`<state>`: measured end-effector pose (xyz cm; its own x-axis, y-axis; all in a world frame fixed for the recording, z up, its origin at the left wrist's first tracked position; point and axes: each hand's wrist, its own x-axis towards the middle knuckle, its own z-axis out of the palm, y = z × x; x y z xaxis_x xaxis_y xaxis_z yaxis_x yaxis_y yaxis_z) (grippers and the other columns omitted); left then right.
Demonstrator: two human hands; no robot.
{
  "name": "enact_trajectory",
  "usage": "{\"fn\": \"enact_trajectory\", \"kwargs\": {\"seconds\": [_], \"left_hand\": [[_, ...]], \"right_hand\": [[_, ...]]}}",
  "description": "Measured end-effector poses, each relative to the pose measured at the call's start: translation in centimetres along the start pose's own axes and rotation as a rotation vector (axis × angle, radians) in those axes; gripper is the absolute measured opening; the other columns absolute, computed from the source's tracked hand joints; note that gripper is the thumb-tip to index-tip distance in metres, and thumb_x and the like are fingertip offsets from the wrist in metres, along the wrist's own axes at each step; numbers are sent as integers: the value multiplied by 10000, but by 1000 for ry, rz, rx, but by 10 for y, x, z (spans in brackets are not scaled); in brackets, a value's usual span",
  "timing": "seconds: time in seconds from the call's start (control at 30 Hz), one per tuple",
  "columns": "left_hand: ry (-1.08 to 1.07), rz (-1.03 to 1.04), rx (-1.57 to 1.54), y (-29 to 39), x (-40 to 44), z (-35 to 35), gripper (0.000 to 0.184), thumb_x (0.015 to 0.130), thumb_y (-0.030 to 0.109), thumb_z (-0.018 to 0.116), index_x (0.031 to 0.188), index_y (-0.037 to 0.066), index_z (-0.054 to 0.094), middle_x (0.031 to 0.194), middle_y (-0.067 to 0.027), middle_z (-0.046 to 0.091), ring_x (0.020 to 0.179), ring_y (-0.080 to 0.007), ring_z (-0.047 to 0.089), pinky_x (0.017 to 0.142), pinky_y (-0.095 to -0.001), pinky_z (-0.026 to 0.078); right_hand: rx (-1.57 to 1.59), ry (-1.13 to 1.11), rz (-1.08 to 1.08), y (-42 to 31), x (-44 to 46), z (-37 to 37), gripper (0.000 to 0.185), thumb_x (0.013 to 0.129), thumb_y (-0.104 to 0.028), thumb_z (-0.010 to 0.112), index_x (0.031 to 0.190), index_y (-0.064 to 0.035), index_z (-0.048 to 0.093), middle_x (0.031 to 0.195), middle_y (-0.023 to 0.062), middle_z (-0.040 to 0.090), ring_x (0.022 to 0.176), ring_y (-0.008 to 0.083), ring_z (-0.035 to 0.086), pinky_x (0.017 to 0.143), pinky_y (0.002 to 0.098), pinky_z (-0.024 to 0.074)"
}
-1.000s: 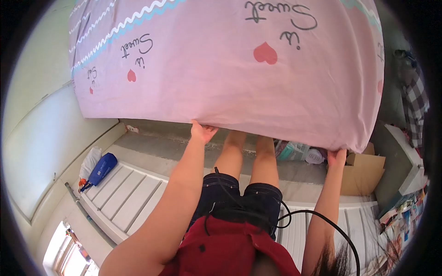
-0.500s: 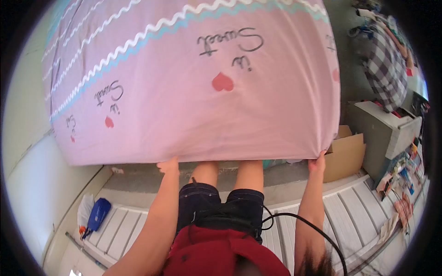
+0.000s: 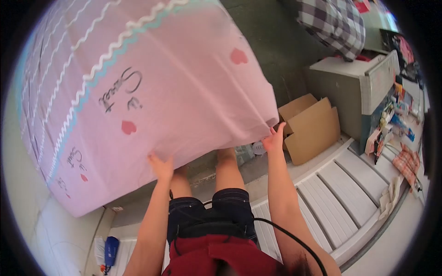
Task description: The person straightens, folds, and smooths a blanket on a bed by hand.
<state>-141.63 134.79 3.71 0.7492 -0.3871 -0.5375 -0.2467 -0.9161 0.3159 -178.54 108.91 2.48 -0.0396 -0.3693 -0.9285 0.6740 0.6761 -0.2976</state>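
Note:
A pink bed sheet (image 3: 184, 96) printed with hearts, black lettering and wavy white and blue lines covers the bed in front of me. My left hand (image 3: 161, 168) lies on it near the front edge, fingers spread and apart. At the sheet's front right corner, my right hand (image 3: 275, 138) has its fingers around the fabric, where folds run toward them. The underside of the corner and some of the right fingertips are hidden.
An open cardboard box (image 3: 313, 131) stands right of the corner, before a grey cabinet (image 3: 338, 83). A checked cloth bundle (image 3: 334, 27) lies beyond. White slats (image 3: 329, 207) are beneath me; a blue pouch (image 3: 111, 250) hangs at lower left. A black cable (image 3: 294, 237) crosses my right arm.
My view has turned to the right, so the sheet appears tilted and further left. My left hand has gone from the sheet's edge to its top, fingers spread. My right hand stays at the corner.

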Motion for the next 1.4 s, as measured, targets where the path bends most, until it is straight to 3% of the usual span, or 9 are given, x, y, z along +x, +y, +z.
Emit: {"fn": "enact_trajectory", "kwargs": {"seconds": [0.2, 0.3, 0.53, 0.63, 0.7, 0.8, 0.97, 1.2, 1.4], "left_hand": [[-230, 441, 41, 249, -34, 46, 1006, 684, 346, 770, 1421, -28, 197, 1458, -318, 130, 1358, -428, 172, 1109, -447, 189], [-256, 457, 43, 280, -31, 66, 1102, 658, 341, 798, 1436, -29, 111, 1461, -339, 57, 1354, -457, 146, 1107, -451, 185], [-211, 571, 90, 257, -21, 58, 1112, 650, 390, 795, 1425, -52, 132, 1449, -366, 44, 1361, -466, 117, 1103, -470, 190], [-311, 525, 345, 252, -17, 56, 1125, 641, 459, 780, 1429, -39, 150, 1445, -377, 28, 1363, -468, 106, 1104, -468, 189], [-338, 549, 381, 250, -17, 57, 1116, 632, 508, 765, 1431, -17, 190, 1442, -384, 25, 1363, -471, 110, 1109, -463, 179], [-315, 580, 312, 240, -14, 62, 1106, 616, 505, 776, 1430, -1, 225, 1453, -367, 20, 1359, -481, 114, 1107, -467, 190], [-501, 527, 239, 223, 6, 45, 969, 689, 515, 721, 1398, -9, 316, 1450, -324, 160, 1356, -433, 196, 1095, -441, 238], [-595, 8, -13, 279, -24, 38, 875, 770, 556, 626, 1380, -9, 355, 1369, -272, 398, 1280, -357, 398, 1054, -390, 323], [-524, 72, -163, 315, 8, 168, 751, 815, 522, 560, 1368, 40, 397, 1381, -208, 417, 1243, -370, 430, 1031, -399, 356]], "right_hand": [[-535, 109, -31, -49, 59, 10, 430, 814, -448, 677, 961, -51, 603, 782, 12, 593, 788, 172, 570, 757, 393, 467], [-1265, 250, -507, -86, 24, 41, 341, 835, -345, 665, 807, -8, 626, 667, 48, 583, 615, 139, 555, 604, 342, 462], [-1112, 538, -867, -173, 73, 51, 340, 816, -267, 664, 716, 42, 562, 665, 119, 611, 628, 211, 566, 608, 354, 451], [-822, 706, -797, -135, 188, -11, 202, 830, -171, 622, 763, 13, 567, 601, 100, 553, 463, 204, 515, 403, 335, 400], [-837, 608, -217, -128, 129, 25, 190, 770, -86, 615, 898, 36, 544, 634, 128, 559, 450, 213, 538, 351, 342, 399], [-1414, 410, -1017, -82, 104, 16, 388, 746, -130, 664, 1056, 27, 491, 820, 176, 619, 685, 282, 625, 611, 397, 499], [-1615, -244, -676, -74, -16, 52, 398, 766, -171, 657, 1101, -17, 508, 819, 150, 634, 757, 282, 632, 710, 371, 505], [-1610, -371, -550, -151, -49, 75, 377, 810, -246, 666, 1068, 4, 552, 855, 131, 647, 775, 212, 629, 727, 328, 502], [-1710, -624, -563, -260, -19, 137, 317, 817, -222, 669, 1031, -3, 584, 852, 130, 657, 786, 187, 636, 714, 305, 504]]}}
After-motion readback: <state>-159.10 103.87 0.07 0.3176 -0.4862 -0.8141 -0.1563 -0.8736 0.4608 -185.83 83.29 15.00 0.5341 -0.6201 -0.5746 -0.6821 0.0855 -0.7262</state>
